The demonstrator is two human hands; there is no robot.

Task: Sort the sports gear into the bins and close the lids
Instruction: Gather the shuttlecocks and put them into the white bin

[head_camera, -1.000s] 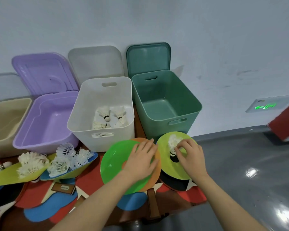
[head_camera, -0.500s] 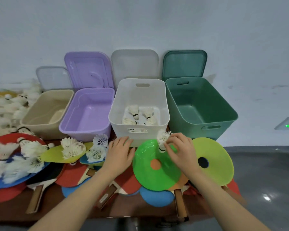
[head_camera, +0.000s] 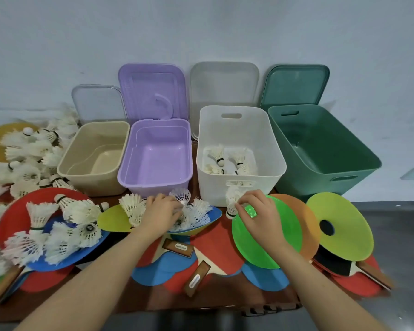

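Before the white bin (head_camera: pixel 240 187), right hand (head_camera: pixel 257 215) fingers pinching a shuttlecock (head_camera: pixel 232 203); left hand (head_camera: pixel 161 215) fingers curled among shuttlecocks (head_camera: pixel 196 212)

The right hand (head_camera: pixel 258 211) pinches a shuttlecock (head_camera: pixel 231 201) before the white bin (head_camera: pixel 280 161) while the left hand (head_camera: pixel 163 211) reaches among shuttlecocks.

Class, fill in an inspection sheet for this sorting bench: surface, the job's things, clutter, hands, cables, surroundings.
Surface: brown table, crowded.
Job's things: four open bins; white bin holds shuttlecocks; tan bin, purple bin and green bin show none. Lids lean on the wall.
Clutter: loose shuttlecocks, coloured discs, paddles.
Hands: right hand has a shuttlecock in its grip; left hand reaches into a shuttlecock pile.
Cables: nothing seen.
Surroundings: pale wall, grey floor.
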